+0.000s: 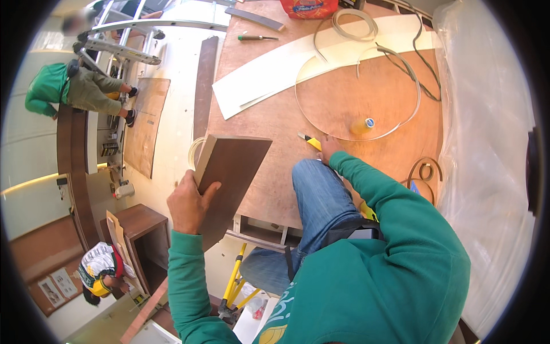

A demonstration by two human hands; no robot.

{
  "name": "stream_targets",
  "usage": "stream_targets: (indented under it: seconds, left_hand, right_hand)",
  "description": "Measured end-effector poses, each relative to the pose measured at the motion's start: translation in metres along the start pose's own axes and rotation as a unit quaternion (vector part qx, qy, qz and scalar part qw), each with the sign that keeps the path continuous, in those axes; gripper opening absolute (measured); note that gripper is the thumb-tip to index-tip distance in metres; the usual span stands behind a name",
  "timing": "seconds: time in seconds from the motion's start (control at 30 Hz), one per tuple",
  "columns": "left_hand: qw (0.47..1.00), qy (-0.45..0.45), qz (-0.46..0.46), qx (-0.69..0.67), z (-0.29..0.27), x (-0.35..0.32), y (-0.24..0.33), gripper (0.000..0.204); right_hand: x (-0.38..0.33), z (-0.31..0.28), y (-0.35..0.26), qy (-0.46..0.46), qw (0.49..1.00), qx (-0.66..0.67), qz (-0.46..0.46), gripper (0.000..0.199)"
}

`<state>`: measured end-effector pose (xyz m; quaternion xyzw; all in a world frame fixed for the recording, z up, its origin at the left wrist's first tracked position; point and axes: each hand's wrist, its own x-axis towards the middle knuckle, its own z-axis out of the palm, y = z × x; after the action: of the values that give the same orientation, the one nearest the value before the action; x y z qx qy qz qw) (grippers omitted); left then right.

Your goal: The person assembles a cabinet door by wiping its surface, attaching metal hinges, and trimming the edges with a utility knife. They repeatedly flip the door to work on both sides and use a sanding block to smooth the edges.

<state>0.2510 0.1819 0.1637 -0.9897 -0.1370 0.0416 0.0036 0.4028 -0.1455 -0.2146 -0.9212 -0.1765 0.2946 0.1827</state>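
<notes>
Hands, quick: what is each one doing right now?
Left hand: closed on a brown board, held at the workbench edge.
Right hand: resting on the workbench by a yellow knife; grip cannot be told.

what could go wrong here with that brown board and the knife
1. The left hand holds the brown board by one lower corner beyond the edge of the plywood table; it might slip and drop toward the crouching person below.
2. The right hand rests beside the yellow utility knife; a cut seems possible.
</notes>
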Motion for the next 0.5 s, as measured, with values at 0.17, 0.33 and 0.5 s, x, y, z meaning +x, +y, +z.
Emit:
stream_targets:
  seconds: [0.17, 0.33, 0.5]
  left_hand:
    - [0.999, -0.03, 0.0, -0.015, 0.05, 0.014, 0.006, 0.055]
    - [0.997, -0.075, -0.004, -0.012, 0.079, 0.031, 0.016, 0.055]
    - [0.997, -0.071, 0.0, 0.001, 0.101, 0.036, 0.019, 0.053]
  right_hand:
    - [0.009, 0.012, 0.011, 0.011, 1.0, 0.001, -0.025, 0.056]
    - [0.022, 0.019, 0.018, 0.006, 0.999, -0.024, -0.043, 0.046]
    - [0.018, 0.019, 0.017, 0.044, 0.994, 0.096, -0.036, 0.037]
